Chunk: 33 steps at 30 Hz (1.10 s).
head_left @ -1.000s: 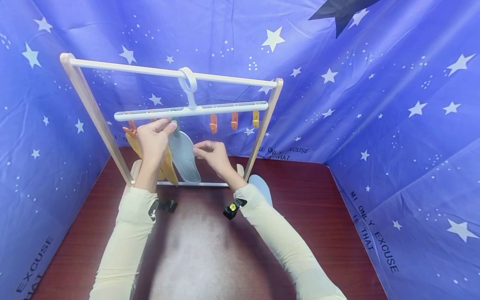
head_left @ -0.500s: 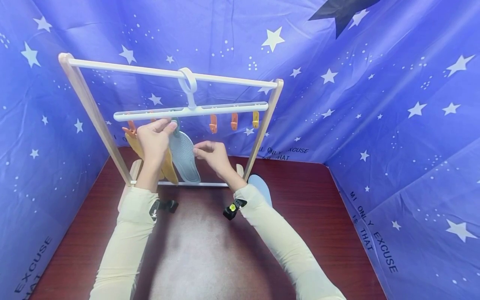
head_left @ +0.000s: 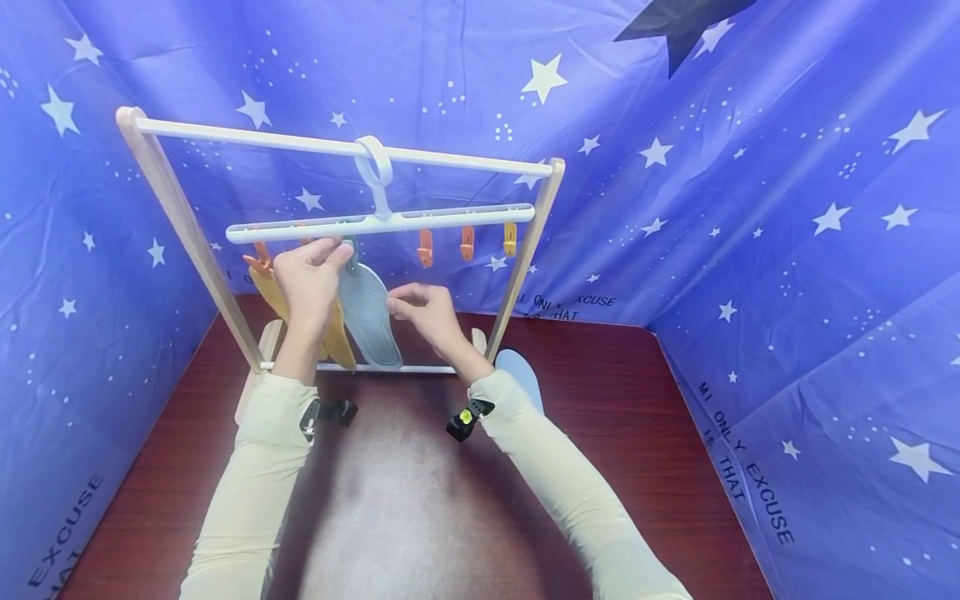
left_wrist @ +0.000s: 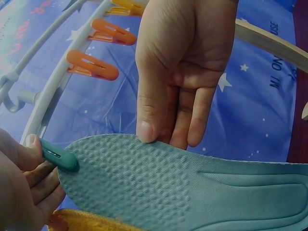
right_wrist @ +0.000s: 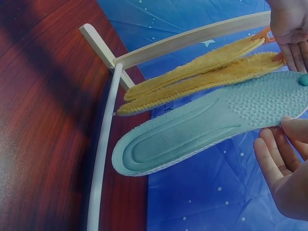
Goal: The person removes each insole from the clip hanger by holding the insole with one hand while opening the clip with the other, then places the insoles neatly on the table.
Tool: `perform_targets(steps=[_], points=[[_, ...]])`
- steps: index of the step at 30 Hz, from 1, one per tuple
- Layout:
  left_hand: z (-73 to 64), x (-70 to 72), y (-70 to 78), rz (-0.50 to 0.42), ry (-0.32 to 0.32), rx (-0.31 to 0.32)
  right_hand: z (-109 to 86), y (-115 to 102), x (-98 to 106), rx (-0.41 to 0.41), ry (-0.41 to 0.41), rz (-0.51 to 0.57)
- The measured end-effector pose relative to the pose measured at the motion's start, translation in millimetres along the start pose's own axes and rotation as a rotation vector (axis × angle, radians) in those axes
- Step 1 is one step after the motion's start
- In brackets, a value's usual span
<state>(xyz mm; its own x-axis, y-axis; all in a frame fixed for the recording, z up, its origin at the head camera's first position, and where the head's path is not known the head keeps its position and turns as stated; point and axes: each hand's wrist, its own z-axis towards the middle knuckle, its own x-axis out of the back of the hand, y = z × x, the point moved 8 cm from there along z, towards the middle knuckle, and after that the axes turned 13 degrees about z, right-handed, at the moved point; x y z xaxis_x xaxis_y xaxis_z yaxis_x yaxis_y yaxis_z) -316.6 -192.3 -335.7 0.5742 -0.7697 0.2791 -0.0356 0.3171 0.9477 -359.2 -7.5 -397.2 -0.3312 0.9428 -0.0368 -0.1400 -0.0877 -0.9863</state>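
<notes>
A grey-green insole (head_left: 367, 312) hangs toe up from a green clip (left_wrist: 60, 156) on the white hanger (head_left: 420, 219). My left hand (head_left: 303, 283) pinches that clip between thumb and fingers, just under the bar. With thumb and fingertips, my right hand (head_left: 427, 312) pinches the insole's right edge near its textured upper part. Two fuzzy yellow insoles (right_wrist: 192, 72) hang close beside it, held by orange clips (right_wrist: 262, 34) and partly hidden behind my left hand in the head view.
The hanger hooks over the top rail (head_left: 465, 158) of a wooden rack (head_left: 183, 225). Two orange clips (head_left: 468, 242) and a yellow clip (head_left: 511, 239) dangle on its right half. A light blue insole (head_left: 519, 375) lies on the dark red table (head_left: 615, 433) by my right sleeve. Starry blue cloth surrounds it.
</notes>
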Motion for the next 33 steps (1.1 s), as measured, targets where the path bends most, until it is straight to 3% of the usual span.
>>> perform_targets(steps=[33], points=[[-0.1, 0.0, 1.2, 0.026, 0.003, 0.003, 0.0, 3.8, 7.7, 0.023, 0.018, -0.011]])
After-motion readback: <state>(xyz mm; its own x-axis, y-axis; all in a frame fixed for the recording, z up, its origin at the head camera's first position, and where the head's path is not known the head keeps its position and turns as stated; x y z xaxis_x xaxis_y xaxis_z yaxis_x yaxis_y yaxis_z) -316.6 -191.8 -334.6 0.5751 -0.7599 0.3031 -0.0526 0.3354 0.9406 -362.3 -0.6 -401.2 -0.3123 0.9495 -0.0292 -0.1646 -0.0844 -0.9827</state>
